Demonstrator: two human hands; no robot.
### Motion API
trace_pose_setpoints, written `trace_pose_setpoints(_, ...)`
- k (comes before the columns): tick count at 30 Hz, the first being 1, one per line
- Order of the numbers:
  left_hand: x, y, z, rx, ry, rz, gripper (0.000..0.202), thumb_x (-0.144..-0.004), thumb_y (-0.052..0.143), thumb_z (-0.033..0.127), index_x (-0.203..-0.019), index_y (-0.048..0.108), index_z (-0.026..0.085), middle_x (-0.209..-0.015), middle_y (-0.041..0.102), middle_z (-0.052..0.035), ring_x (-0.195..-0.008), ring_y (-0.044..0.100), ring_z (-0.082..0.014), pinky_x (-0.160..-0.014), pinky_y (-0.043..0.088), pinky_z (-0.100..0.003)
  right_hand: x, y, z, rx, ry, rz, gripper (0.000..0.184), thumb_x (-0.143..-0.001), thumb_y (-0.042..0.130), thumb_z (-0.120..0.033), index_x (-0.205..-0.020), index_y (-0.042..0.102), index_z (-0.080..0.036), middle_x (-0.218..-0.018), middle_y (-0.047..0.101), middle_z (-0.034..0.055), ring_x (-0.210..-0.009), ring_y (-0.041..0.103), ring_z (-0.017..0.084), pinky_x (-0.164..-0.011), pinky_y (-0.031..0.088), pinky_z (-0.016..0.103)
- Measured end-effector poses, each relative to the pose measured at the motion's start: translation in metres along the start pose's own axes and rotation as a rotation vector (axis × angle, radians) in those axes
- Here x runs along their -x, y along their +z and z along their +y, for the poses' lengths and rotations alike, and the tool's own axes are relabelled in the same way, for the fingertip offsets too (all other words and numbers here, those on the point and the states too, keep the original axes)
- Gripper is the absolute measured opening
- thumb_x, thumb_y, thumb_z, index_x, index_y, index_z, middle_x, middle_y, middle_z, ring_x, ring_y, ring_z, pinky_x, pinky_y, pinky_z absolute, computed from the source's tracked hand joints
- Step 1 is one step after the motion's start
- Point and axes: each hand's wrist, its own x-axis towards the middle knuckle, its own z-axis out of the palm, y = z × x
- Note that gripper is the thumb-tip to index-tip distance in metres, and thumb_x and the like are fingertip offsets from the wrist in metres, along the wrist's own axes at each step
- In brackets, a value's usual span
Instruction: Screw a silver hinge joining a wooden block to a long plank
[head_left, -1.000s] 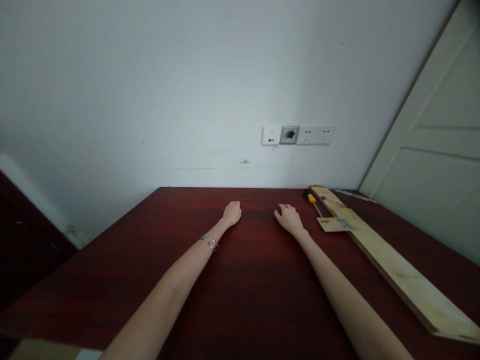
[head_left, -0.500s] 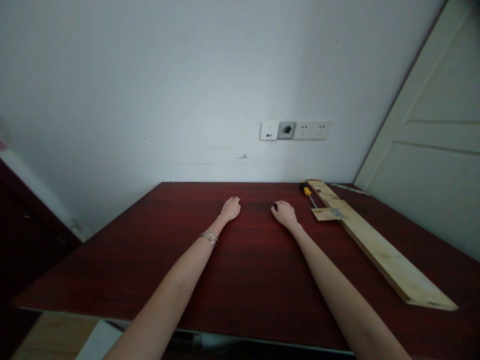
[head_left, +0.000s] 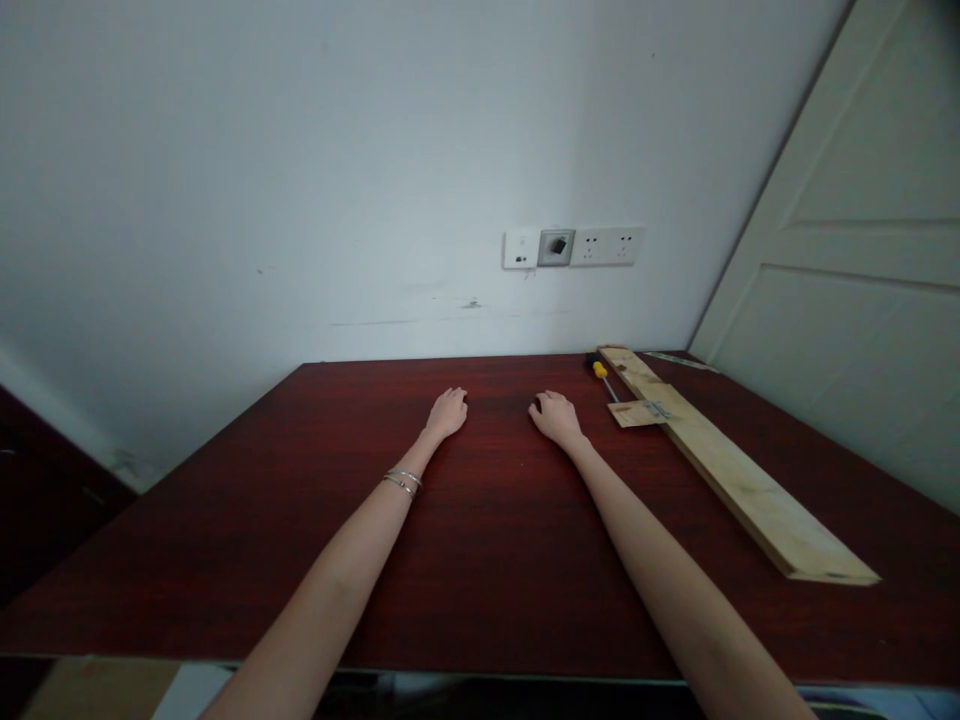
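My left hand point(head_left: 448, 413) rests palm down on the dark red wooden table point(head_left: 480, 560), its fingers loosely bent and nothing in it. Bracelets point(head_left: 403, 482) circle the left wrist. My right hand point(head_left: 556, 416) also lies on the tabletop, thumb apart from the gently curved fingers, holding nothing. A gap of bare tabletop separates the two hands. Right of my right hand, a long pale wooden board point(head_left: 742, 480) lies at a slant. A small thin wood piece point(head_left: 634, 413) with metal bits point(head_left: 660, 409) lies against it. A screwdriver with a yellow and black handle point(head_left: 599, 369) points toward that piece.
A white wall point(head_left: 405, 180) with sockets point(head_left: 607, 246) stands behind the table. On the right is a pale panelled door point(head_left: 862, 250). A thin strip point(head_left: 682, 361) lies at the back right corner. Below the front edge, a brown surface point(head_left: 105, 688) shows at left.
The view has tilted and shifted slightly, so the wall, board and hands appear a little further left and higher. Both hands keep their place on the table.
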Motion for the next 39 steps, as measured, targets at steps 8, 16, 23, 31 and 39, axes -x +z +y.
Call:
trace_pose_setpoints(8, -0.001, 0.003, -0.004, 0.006, 0.008, 0.014, 0.038, -0.091, 0.036, 0.014, -0.127, 0.050, 0.010, -0.138, 0.048, -0.0134, -0.132, 0.039, -0.0224, -0.111, 0.028, -0.034, 0.002, 0.000, -0.001, -0.003, 0.004, -0.001, 0.041, -0.092, 0.037, -0.034, -0.117, 0.059, -0.011, -0.127, 0.056, 0.0171, -0.122, 0.047, 0.026, -0.099, 0.035, 0.036)
trace_pose_setpoints(16, 0.001, 0.000, -0.003, 0.010, 0.014, 0.013, 0.038, -0.091, 0.037, 0.014, -0.127, 0.050, 0.012, -0.139, 0.048, -0.0133, -0.132, 0.040, -0.0242, -0.110, 0.031, -0.037, 0.003, -0.003, -0.002, -0.028, 0.004, -0.015, 0.040, -0.091, 0.038, -0.033, -0.116, 0.059, -0.011, -0.127, 0.056, 0.0174, -0.122, 0.046, 0.027, -0.100, 0.035, 0.037)
trace_pose_setpoints(23, 0.001, -0.006, -0.003, 0.011, 0.005, 0.003, 0.038, -0.088, 0.039, 0.013, -0.123, 0.053, 0.015, -0.135, 0.052, -0.0105, -0.129, 0.043, -0.0232, -0.108, 0.034, -0.037, -0.003, -0.028, 0.005, -0.049, 0.001, 0.000, 0.050, -0.088, 0.043, -0.028, -0.133, 0.044, -0.007, -0.127, 0.057, 0.0175, -0.115, 0.054, 0.025, -0.097, 0.038, 0.031)
trace_pose_setpoints(31, -0.022, -0.016, 0.011, 0.038, -0.052, 0.024, 0.032, -0.084, 0.044, 0.015, -0.113, 0.057, 0.013, -0.118, 0.061, -0.0144, -0.111, 0.055, -0.0280, -0.094, 0.045, -0.041, 0.036, -0.122, 0.084, 0.032, 0.111, 0.073, 0.057, -0.081, 0.056, -0.033, -0.130, 0.046, -0.006, -0.128, 0.055, 0.0217, -0.119, 0.050, 0.033, -0.099, 0.036, 0.039)
trace_pose_setpoints(39, -0.065, -0.004, 0.108, 0.253, 0.293, -0.044, 0.035, -0.085, 0.053, 0.028, -0.118, 0.056, 0.014, -0.122, 0.060, -0.0094, -0.114, 0.054, -0.0212, -0.099, 0.041, -0.030, 0.146, -0.130, 0.169, 0.164, 0.223, 0.146, 0.069, -0.080, 0.053, -0.047, -0.133, 0.042, -0.005, -0.131, 0.053, 0.0225, -0.119, 0.051, 0.035, -0.100, 0.036, 0.045)
